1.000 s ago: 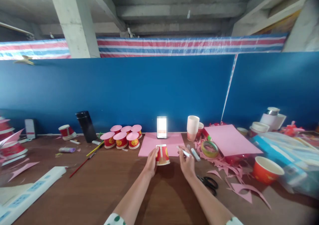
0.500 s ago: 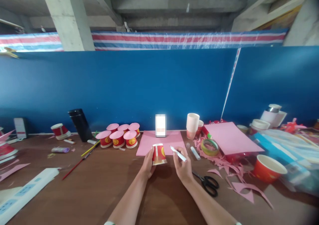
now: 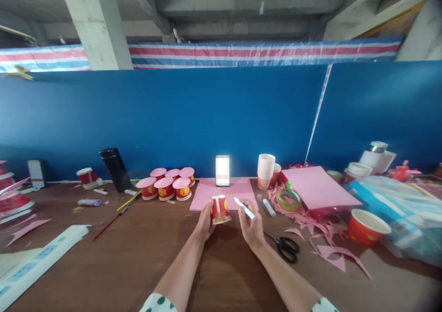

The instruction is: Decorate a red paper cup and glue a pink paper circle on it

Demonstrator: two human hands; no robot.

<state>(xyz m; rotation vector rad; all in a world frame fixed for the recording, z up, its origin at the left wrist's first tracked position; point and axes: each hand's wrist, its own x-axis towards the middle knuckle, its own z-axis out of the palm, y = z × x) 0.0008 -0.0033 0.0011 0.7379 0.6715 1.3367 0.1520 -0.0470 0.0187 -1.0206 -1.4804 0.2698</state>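
Observation:
My left hand [image 3: 206, 222] is closed around the side of a red paper cup [image 3: 220, 209]. The cup is held upside down, its rim downward, with a yellow emblem and a pale vertical seam showing. In my right hand [image 3: 251, 226] is a white pen-like tube [image 3: 245, 208], its narrow tip pointing up and left towards the cup. Tip and cup are apart. Behind both hands lies a stack of pink paper [image 3: 202, 194], with a lit phone [image 3: 223, 171] standing at its back edge. Black-handled scissors [image 3: 286, 247] lie beside my right forearm.
Several red cups topped with pink discs [image 3: 165, 182] stand left of the paper. To the right are stacked paper cups [image 3: 265, 169], a tape roll [image 3: 288, 199], pink scraps [image 3: 331, 252] and an orange cup [image 3: 368, 229]. A power strip [image 3: 44, 256] lies at the left.
The view has shifted slightly, and more of both sleeves shows. My hands keep their hold on the cup and the white tube, with the tip still apart from the cup.

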